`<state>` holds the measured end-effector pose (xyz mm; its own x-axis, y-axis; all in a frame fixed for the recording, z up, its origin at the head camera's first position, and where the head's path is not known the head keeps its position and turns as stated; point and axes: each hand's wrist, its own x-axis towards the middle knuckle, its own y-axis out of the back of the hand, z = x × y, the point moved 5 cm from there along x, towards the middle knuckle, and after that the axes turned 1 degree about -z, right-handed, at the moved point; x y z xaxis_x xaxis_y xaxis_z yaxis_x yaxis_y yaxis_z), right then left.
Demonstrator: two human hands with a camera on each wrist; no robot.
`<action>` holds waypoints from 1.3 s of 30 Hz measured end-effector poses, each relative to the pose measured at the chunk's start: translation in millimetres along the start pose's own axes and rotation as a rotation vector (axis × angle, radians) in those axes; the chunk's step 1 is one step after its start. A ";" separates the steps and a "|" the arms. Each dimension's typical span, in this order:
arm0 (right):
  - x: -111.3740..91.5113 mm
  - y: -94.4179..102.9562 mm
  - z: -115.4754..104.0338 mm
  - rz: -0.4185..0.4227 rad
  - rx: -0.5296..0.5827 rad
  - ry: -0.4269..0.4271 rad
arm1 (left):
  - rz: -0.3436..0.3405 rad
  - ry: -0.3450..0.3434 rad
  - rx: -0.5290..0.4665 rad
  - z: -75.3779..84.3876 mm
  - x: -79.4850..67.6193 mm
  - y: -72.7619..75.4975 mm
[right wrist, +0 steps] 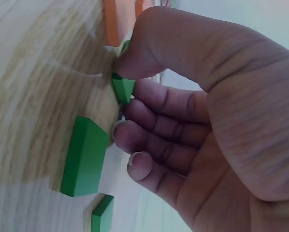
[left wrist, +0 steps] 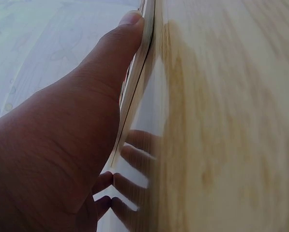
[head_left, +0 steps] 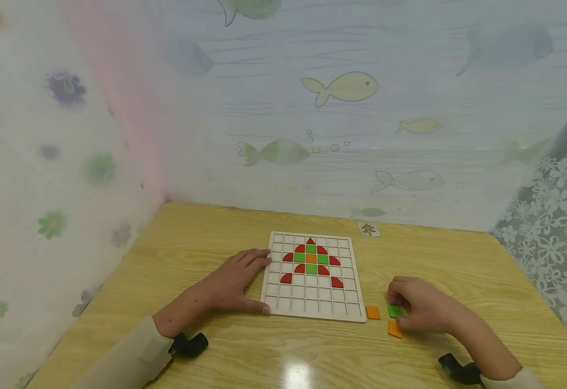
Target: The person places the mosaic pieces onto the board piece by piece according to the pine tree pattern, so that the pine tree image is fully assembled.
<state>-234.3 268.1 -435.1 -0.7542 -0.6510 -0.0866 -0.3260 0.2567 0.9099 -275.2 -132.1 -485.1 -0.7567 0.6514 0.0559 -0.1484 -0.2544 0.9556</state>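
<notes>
A white grid board (head_left: 312, 306) lies on the table, bearing red, green and orange tiles in a symmetrical pattern. Along its left edge rests my left hand (head_left: 234, 278), the thumb at the near left corner and the fingers further up. In the left wrist view, the thumb of the left hand (left wrist: 81, 96) presses against the board's side. To the right of the board, my right hand (head_left: 421, 305) pinches a green tile (right wrist: 124, 89) between thumb and forefinger, its other fingers curled. An orange tile (head_left: 394, 329) lies just below the thumb.
An orange square tile (head_left: 373, 313) lies by the board's near right corner. Two more green pieces, a larger block (right wrist: 85, 159) and a smaller one (right wrist: 102, 215), lie beneath the right hand. A small pattern card (head_left: 368, 229) sits near the patterned back curtain (head_left: 273, 183).
</notes>
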 end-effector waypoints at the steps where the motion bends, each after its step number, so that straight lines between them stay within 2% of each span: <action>1: 0.5 -0.3 -0.5 0.002 -0.006 -0.002 | 0.001 -0.001 -0.003 0.2 -0.1 0.0; 10: 3.5 5.7 -5.0 0.047 -0.033 -0.015 | -0.014 0.010 -0.014 0.3 -0.3 0.5; 15: 11.9 9.4 -12.3 0.050 -0.033 -0.019 | -0.018 0.014 -0.015 -0.5 -0.3 0.8; 31: 61.9 9.1 -35.7 0.030 -0.061 -0.036 | -0.013 0.007 -0.021 -1.1 -1.4 0.1; 39: 89.3 4.6 -46.0 0.027 -0.074 0.019 | -0.019 0.017 -0.027 -0.7 -1.4 0.1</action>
<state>-277.0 178.3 -420.0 -0.7510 -0.6581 -0.0547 -0.2622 0.2211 0.9394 -274.6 -133.5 -485.2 -0.7643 0.6440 0.0326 -0.1800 -0.2617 0.9482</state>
